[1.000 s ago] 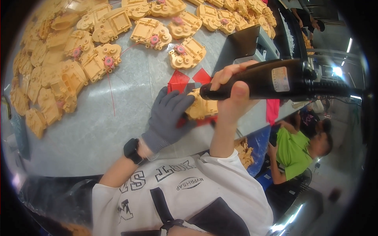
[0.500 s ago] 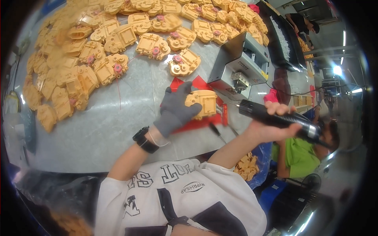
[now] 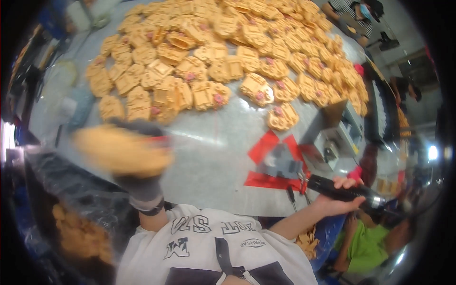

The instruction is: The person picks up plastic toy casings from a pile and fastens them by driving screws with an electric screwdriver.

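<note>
- Left hand (image 3: 137, 183): gloved in grey, closed around an orange moulded part (image 3: 121, 149), which is blurred and held up over the near left of the table (image 3: 209, 156).
- Right hand (image 3: 339, 202): bare, fingers wrapped fully around a black power tool (image 3: 344, 190), held just off the table's near right edge.
- Red mat (image 3: 268, 164): laid on the table between the hands, with a grey fixture (image 3: 280, 164) seated on it.
- Pile of like orange parts (image 3: 228, 57): spread across the far table.
- More orange parts (image 3: 80, 235): seen in a bag at lower left.
</note>
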